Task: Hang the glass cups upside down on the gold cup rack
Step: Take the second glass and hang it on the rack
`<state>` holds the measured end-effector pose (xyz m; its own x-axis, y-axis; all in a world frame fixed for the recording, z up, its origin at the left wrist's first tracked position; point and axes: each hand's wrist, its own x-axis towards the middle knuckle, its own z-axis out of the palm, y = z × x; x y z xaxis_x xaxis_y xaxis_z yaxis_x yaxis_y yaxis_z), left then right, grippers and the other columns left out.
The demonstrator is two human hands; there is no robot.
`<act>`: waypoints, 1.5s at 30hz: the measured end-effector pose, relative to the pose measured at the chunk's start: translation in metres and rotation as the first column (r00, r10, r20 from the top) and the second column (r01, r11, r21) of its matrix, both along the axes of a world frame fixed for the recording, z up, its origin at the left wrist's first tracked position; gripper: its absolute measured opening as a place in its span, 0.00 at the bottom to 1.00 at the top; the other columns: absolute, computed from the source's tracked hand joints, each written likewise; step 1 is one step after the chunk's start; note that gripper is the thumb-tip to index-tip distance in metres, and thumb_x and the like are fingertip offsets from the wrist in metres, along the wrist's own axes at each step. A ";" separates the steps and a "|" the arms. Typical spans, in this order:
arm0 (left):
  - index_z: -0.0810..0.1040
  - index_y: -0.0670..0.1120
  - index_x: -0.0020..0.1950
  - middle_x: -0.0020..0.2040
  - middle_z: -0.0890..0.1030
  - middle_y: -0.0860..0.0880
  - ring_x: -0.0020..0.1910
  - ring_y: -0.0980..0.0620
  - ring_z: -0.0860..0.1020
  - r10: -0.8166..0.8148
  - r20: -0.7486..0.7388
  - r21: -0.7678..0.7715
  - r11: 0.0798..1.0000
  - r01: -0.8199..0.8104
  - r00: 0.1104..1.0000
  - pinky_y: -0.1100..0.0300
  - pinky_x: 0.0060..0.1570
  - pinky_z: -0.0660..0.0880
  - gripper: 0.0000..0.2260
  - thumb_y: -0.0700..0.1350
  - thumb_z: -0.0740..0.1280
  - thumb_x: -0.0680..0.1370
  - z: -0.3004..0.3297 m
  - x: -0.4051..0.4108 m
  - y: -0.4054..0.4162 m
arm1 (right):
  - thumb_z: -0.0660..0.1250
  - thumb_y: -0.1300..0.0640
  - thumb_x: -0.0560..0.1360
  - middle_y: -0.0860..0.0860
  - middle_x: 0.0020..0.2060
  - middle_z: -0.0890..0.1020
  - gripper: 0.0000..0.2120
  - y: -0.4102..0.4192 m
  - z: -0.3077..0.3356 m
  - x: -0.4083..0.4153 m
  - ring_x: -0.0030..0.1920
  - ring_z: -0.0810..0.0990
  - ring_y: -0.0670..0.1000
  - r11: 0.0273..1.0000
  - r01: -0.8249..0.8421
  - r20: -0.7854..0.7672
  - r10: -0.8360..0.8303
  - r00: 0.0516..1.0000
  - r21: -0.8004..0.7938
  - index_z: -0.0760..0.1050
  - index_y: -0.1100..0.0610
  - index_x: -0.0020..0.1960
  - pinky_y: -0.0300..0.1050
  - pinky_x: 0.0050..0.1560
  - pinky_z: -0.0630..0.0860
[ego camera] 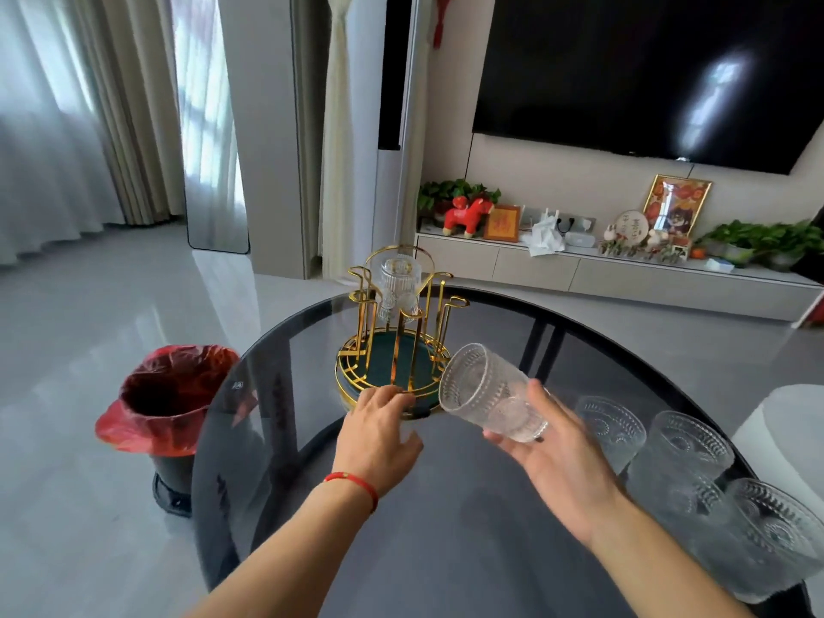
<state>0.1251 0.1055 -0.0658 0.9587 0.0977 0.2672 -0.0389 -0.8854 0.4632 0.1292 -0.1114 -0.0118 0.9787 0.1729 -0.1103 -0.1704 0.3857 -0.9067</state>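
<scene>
The gold cup rack (pixel 392 350) with a dark green base stands on the round dark glass table (pixel 446 528). One glass cup (pixel 399 283) hangs upside down on a far peg. My left hand (pixel 379 434) rests its fingers on the rack's front rim. My right hand (pixel 553 457) holds a textured glass cup (pixel 486 390) on its side, mouth turned toward the rack, just right of the base. Three more glass cups (pixel 611 430) (pixel 682 461) (pixel 767 533) stand in a row along the table's right side.
A bin lined with a red bag (pixel 169 394) stands on the floor left of the table. A white seat (pixel 784 430) shows at the right edge. Behind are a low TV cabinet (pixel 602 269) with ornaments and plants, a wall television and curtains.
</scene>
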 end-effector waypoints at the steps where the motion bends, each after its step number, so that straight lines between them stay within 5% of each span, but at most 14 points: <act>1: 0.76 0.50 0.69 0.68 0.76 0.51 0.69 0.48 0.68 -0.010 0.003 0.051 0.999 0.010 1.000 0.51 0.65 0.72 0.21 0.50 0.67 0.76 -0.003 0.002 0.000 | 0.69 0.49 0.78 0.60 0.64 0.84 0.23 0.004 0.012 0.002 0.66 0.82 0.62 0.999 0.009 0.074 -0.007 0.997 -0.032 0.79 0.59 0.68 0.54 0.57 0.82; 8: 0.61 0.50 0.80 0.78 0.65 0.50 0.78 0.46 0.58 0.014 -0.038 0.134 0.991 -0.009 0.999 0.47 0.77 0.60 0.32 0.49 0.66 0.76 -0.010 0.001 0.000 | 0.78 0.46 0.70 0.47 0.57 0.87 0.30 0.075 0.117 0.040 0.59 0.86 0.48 0.959 0.172 0.488 -0.042 0.872 -0.224 0.75 0.47 0.71 0.51 0.61 0.77; 15: 0.51 0.50 0.82 0.82 0.55 0.50 0.82 0.46 0.49 0.017 -0.133 0.145 0.989 0.003 0.991 0.41 0.76 0.60 0.36 0.47 0.64 0.78 -0.008 0.002 0.000 | 0.76 0.51 0.75 0.53 0.72 0.76 0.29 0.173 0.177 0.129 0.69 0.76 0.54 0.870 0.290 0.638 0.036 0.769 -0.399 0.73 0.50 0.74 0.53 0.66 0.77; 18: 0.48 0.51 0.83 0.83 0.51 0.49 0.82 0.46 0.46 -0.005 -0.177 0.150 0.988 0.032 0.984 0.39 0.76 0.58 0.37 0.48 0.64 0.78 -0.006 0.002 0.001 | 0.77 0.54 0.75 0.56 0.73 0.76 0.30 0.201 0.176 0.150 0.72 0.75 0.57 0.792 0.284 0.639 0.167 0.751 -0.541 0.73 0.53 0.76 0.52 0.72 0.74; 24: 0.45 0.51 0.83 0.84 0.47 0.48 0.82 0.45 0.42 -0.047 -0.216 0.161 0.983 0.083 0.975 0.36 0.76 0.56 0.38 0.49 0.63 0.79 -0.006 0.003 0.005 | 0.76 0.49 0.74 0.53 0.77 0.73 0.33 0.223 0.164 0.168 0.75 0.72 0.58 0.482 0.349 0.550 0.379 0.744 -0.804 0.72 0.49 0.77 0.53 0.72 0.69; 33: 0.47 0.49 0.83 0.84 0.49 0.47 0.82 0.44 0.44 -0.034 -0.239 0.149 0.986 0.072 0.970 0.36 0.75 0.58 0.38 0.48 0.65 0.78 -0.004 0.006 0.001 | 0.78 0.47 0.71 0.54 0.76 0.74 0.32 0.221 0.138 0.178 0.75 0.72 0.60 0.249 0.330 0.412 0.489 0.769 -0.911 0.75 0.47 0.74 0.58 0.70 0.71; 39: 0.48 0.48 0.83 0.83 0.52 0.48 0.82 0.45 0.45 -0.026 -0.219 0.135 0.989 0.057 0.975 0.38 0.75 0.60 0.38 0.47 0.65 0.77 -0.002 0.003 0.000 | 0.75 0.40 0.72 0.54 0.74 0.76 0.32 0.221 0.122 0.175 0.74 0.72 0.62 -0.064 0.395 0.288 0.581 0.762 -0.916 0.72 0.42 0.74 0.59 0.67 0.71; 45: 0.47 0.49 0.83 0.84 0.50 0.48 0.82 0.45 0.44 -0.023 -0.242 0.139 0.989 0.058 0.970 0.37 0.76 0.58 0.37 0.47 0.65 0.79 0.000 0.003 0.000 | 0.74 0.35 0.71 0.55 0.73 0.77 0.35 0.229 0.121 0.174 0.72 0.73 0.62 -0.235 0.402 0.173 0.636 0.752 -0.885 0.70 0.40 0.75 0.59 0.69 0.70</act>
<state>0.1279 0.1054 -0.0662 0.9987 0.0344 0.0378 0.0200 -0.9434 0.3310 0.3031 0.1175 0.1092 0.8635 0.5002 0.0644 0.4999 -0.8658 0.0216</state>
